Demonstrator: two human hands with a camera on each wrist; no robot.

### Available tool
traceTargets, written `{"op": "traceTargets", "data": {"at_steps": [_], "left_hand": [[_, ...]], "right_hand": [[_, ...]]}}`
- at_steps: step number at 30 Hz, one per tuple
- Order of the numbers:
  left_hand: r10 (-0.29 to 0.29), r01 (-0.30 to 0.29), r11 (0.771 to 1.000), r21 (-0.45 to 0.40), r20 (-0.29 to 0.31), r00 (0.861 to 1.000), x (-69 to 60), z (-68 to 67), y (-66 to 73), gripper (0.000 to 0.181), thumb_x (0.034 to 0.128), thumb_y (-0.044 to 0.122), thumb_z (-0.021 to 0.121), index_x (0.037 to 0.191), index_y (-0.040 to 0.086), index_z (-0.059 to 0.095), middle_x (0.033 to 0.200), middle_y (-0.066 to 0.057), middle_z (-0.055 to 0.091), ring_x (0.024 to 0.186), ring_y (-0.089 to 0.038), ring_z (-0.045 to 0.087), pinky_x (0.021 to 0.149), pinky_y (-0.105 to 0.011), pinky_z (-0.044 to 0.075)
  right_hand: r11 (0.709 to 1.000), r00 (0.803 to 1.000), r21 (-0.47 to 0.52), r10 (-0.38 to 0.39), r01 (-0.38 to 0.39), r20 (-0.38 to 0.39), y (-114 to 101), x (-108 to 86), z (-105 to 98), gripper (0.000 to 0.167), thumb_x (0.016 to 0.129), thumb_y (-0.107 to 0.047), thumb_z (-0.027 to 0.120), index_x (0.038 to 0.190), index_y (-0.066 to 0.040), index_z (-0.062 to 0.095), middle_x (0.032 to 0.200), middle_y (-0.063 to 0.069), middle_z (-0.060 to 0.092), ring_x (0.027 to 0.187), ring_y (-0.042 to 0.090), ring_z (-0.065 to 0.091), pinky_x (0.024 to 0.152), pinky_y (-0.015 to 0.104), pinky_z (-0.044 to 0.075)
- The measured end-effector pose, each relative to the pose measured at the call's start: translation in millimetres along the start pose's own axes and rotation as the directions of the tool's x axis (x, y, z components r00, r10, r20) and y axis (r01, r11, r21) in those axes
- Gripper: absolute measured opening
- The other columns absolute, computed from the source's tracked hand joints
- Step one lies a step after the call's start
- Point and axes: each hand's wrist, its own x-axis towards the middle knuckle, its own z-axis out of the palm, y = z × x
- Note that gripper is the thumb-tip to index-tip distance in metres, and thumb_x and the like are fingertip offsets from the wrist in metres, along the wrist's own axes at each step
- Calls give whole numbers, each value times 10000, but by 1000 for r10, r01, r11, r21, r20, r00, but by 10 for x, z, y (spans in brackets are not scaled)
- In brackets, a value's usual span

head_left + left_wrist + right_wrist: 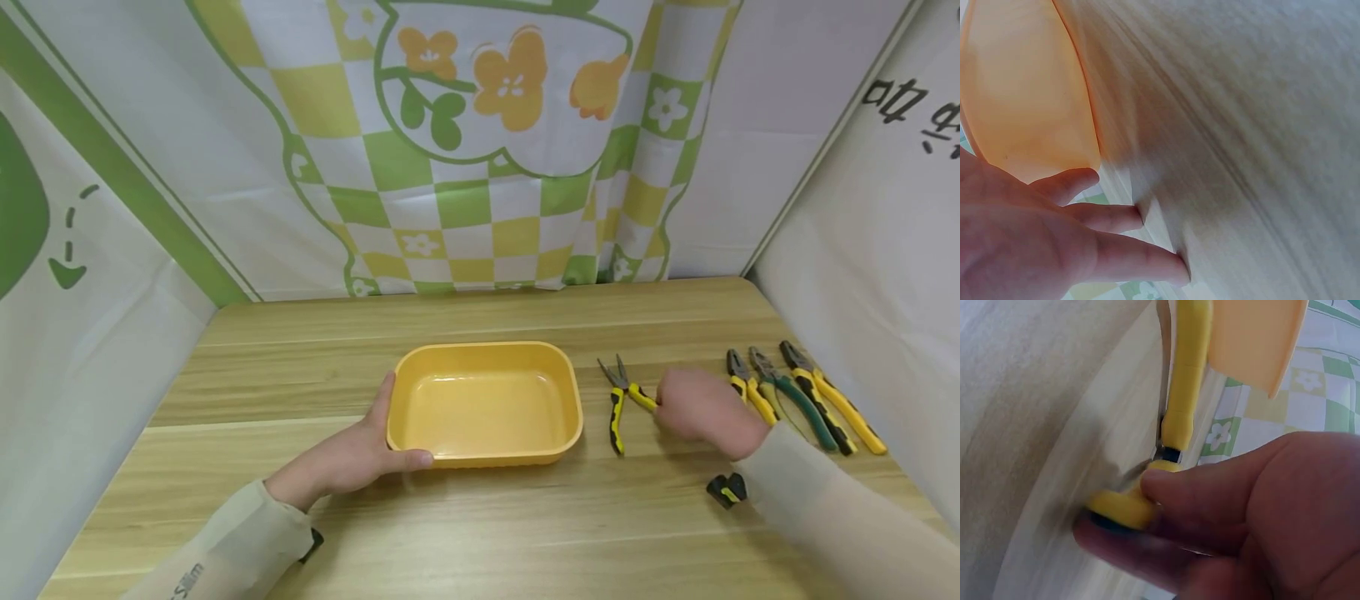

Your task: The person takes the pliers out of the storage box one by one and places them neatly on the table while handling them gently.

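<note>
A yellow rectangular box (483, 417), open at the top, stands mid-table. My left hand (352, 454) touches its left end, thumb along the near side and fingers spread fairly straight. In the left wrist view, fingertips of the left hand (1085, 237) reach the tabletop beside the box wall. Right of the box lie long-nose pliers (617, 408) with yellow and black handles spread apart. My right hand (708, 412) pinches the end of their right handle; the right wrist view shows thumb and finger on that handle (1122, 509). The fingers' far side is hidden in the head view.
To the right of my right hand lie three more pliers: a yellow-handled pair (752, 396), a green-handled pair (798, 400) and a larger yellow-and-black pair (828, 396). A small black object (726, 490) shows by the right sleeve. A patterned curtain (465, 208) hangs behind the table.
</note>
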Motion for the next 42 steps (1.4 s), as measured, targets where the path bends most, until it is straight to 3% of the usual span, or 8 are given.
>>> {"op": "traceTargets", "data": {"at_steps": [2,5,9,12,18,27,35,42], "left_hand": [[-1,1,1000,-3,0,1000,0,1,0,1334,809,575,770,1544,138,-255,1556,-333,202,1211,-317,491,1044,-533,345],[2,-2,1000,-5,-1,1000,-2,3,6,1330,814,562,772,1544,125,-251,1551,-340,208,1211,-321,490,1047,-536,341],[4,-4,1000,-3,-3,1000,-5,4,12,1329,816,558,772,1544,115,-248,1549,-344,208,1222,-328,482,1052,-538,335],[7,-7,1000,-3,-5,1000,-8,2,16,1332,815,564,770,1542,111,-250,1547,-350,206,1224,-330,480,1050,-541,336],[11,-11,1000,-12,-4,1000,-15,-7,26,1333,819,559,768,1538,103,-257,1545,-358,203,1236,-336,470,1052,-544,330],[2,-2,1000,-22,-6,1000,-11,4,22,1336,808,568,774,1546,124,-246,1560,-335,190,1233,-329,468,1055,-535,325],[-8,8,1000,-15,2,1000,-3,2,19,1339,803,581,773,1546,141,-251,1563,-328,190,1212,-314,485,1042,-532,344],[-2,2,1000,-19,5,1000,-9,5,9,1337,808,573,772,1543,142,-258,1577,-324,129,1258,-338,450,1054,-532,334]], "right_hand": [[1000,1000,1,-1,1,-16,-15,-3,26,310,904,-98,572,596,-133,549,551,7,495,475,164,448,451,316,372],[1000,998,-23,-14,13,-61,-80,-15,86,248,946,-234,611,834,-27,688,742,101,654,637,267,614,564,434,501],[997,990,-65,-47,38,-136,-228,-50,176,567,949,-382,639,1314,49,589,1108,242,676,974,418,642,762,562,523],[994,984,-92,-65,50,-165,-355,-84,214,645,958,-419,633,1413,23,516,1170,283,643,1037,442,615,730,556,534],[984,987,-167,-91,67,-136,-522,-137,242,567,955,-462,634,1345,-51,615,1177,240,653,1062,431,596,679,537,541],[986,995,-152,-79,69,-58,-571,-168,185,426,927,-245,703,1275,-4,651,1148,229,605,916,312,636,713,462,549],[990,1000,-140,-29,28,-7,-323,-235,138,368,925,-178,676,1247,0,657,1117,217,657,928,331,640,636,464,534],[990,1000,-141,-2,0,-15,-24,-353,95,306,886,-133,715,1170,-23,682,986,154,684,766,221,612,574,433,500]]}}
